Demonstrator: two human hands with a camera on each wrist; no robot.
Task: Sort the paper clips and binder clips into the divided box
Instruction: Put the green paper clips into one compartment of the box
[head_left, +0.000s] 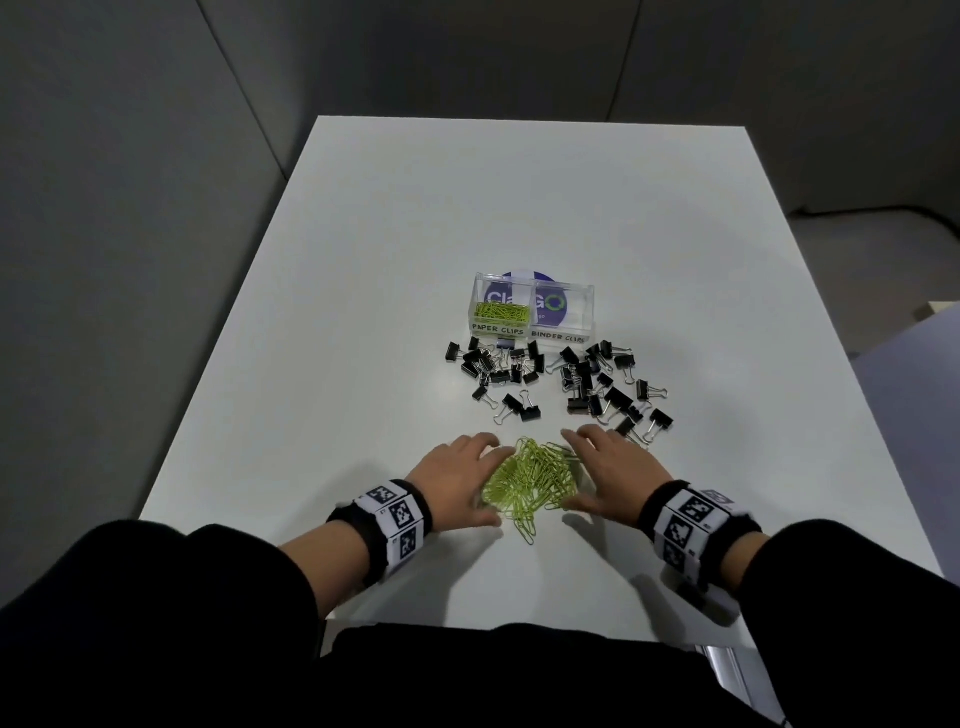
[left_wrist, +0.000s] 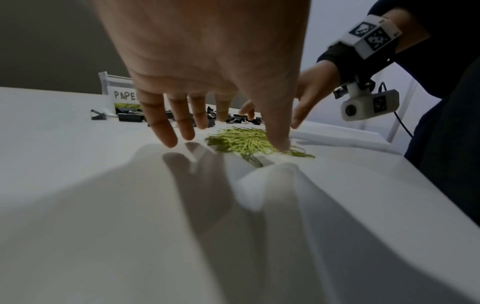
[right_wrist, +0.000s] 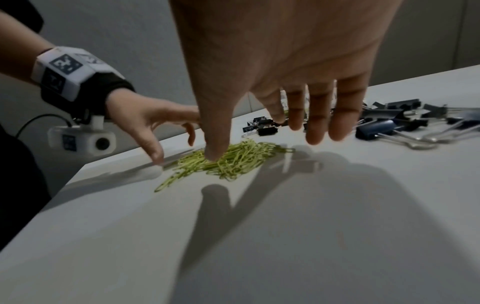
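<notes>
Fingers (head_left: 480, 447) of left hand (head_left: 457, 480) and right hand (head_left: 613, 475) spread, flanking one paper clip pile (head_left: 532, 478); two binder clip clusters (head_left: 498, 371) beyond; one divided box (head_left: 532, 312) farther.

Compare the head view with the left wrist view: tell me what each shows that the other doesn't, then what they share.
Head only: the whole box, both labels readable, green paper clips in the left compartment, none visible in the right; both groups of binder clips spread out.

Left wrist only: the left hand from beneath, fingers straight and spread, and the camera under the right wrist.

Both: the green pile on the table, with the right hand opposite.
</notes>
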